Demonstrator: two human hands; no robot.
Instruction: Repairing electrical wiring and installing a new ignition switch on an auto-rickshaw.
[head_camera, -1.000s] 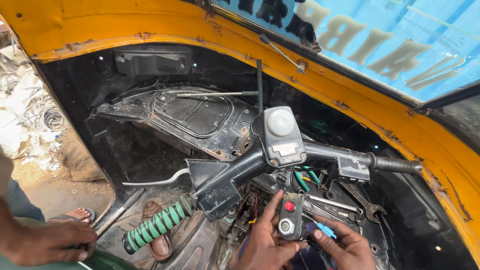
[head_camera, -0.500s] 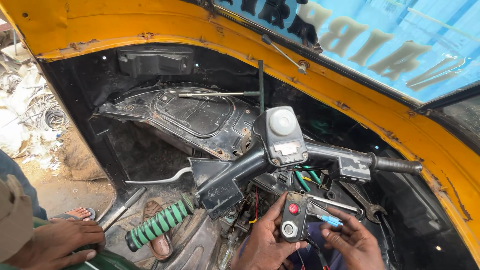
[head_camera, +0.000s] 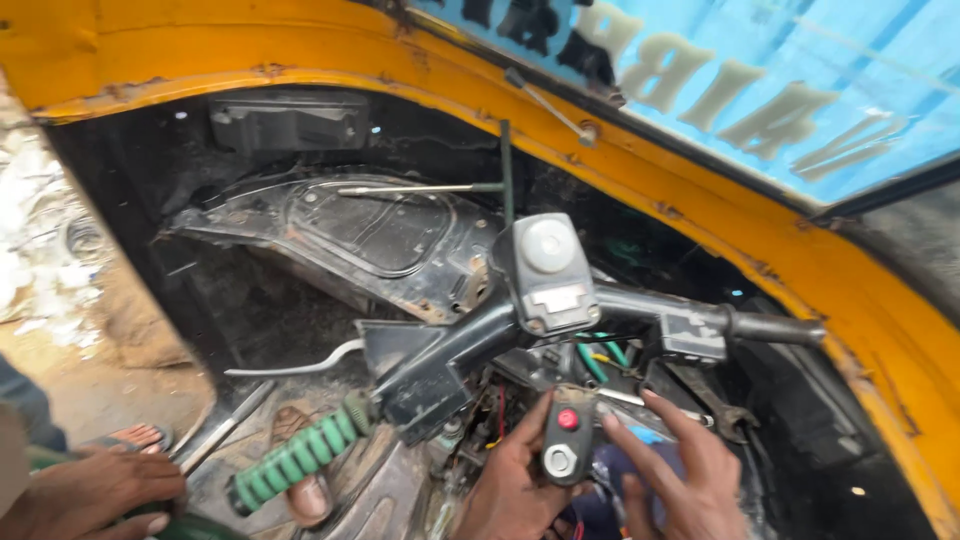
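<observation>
My left hand (head_camera: 515, 480) grips a small black switch housing (head_camera: 567, 440) with a red button and a round silver button, held just under the dark handlebar (head_camera: 470, 345) of a yellow three-wheeler. My right hand (head_camera: 680, 470) hovers beside the housing on its right, fingers spread, fingertips near its top edge. Green and red wires (head_camera: 598, 358) hang below the bar. A grey speedometer pod (head_camera: 548, 270) sits on the bar's middle, a green ribbed grip (head_camera: 295, 462) on its left end.
Another person's hand (head_camera: 95, 490) rests at the lower left near a sandalled foot (head_camera: 135, 438). A spanner (head_camera: 705, 395) lies behind my right hand. The yellow cab frame (head_camera: 700, 190) and windscreen arch over everything; a black panel (head_camera: 370, 235) lies behind.
The blue-handled tool seen by my right hand is no longer visible; my right hand has opened and lifted beside the housing. The view has shifted slightly right.
</observation>
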